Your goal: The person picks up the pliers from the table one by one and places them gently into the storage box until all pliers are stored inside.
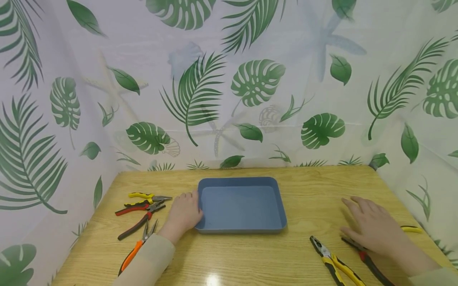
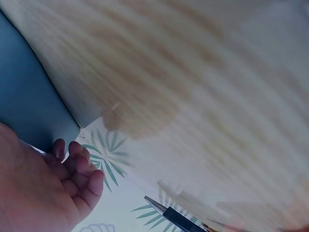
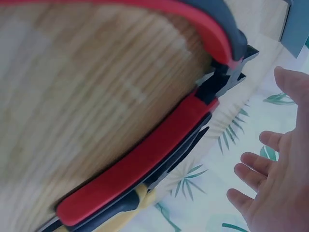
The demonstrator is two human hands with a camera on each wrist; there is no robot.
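Note:
A shallow blue rectangular tray (image 1: 241,206) sits upright on the table. At its left wall, my left hand (image 1: 184,212) grips the rim, with its fingers curled by the outside of the tray in the left wrist view; the thumb is hidden there. My right hand (image 1: 375,224) hovers over the table's right side with spread fingers, holding nothing. Close below it lie red-and-black pliers (image 1: 368,260), partly covered by the hand. Their red handle (image 3: 145,159) and dark head show large in the right wrist view. Yellow-and-black combination pliers (image 1: 330,258) lie just left of them.
Left of the tray lie yellow needle-nose pliers (image 1: 146,197), red-and-black pliers (image 1: 141,214) and orange-handled long-nose pliers (image 1: 137,248). A yellow handle (image 1: 411,229) shows beyond my right hand. A leaf-print cloth (image 1: 250,131) hangs behind the wooden table.

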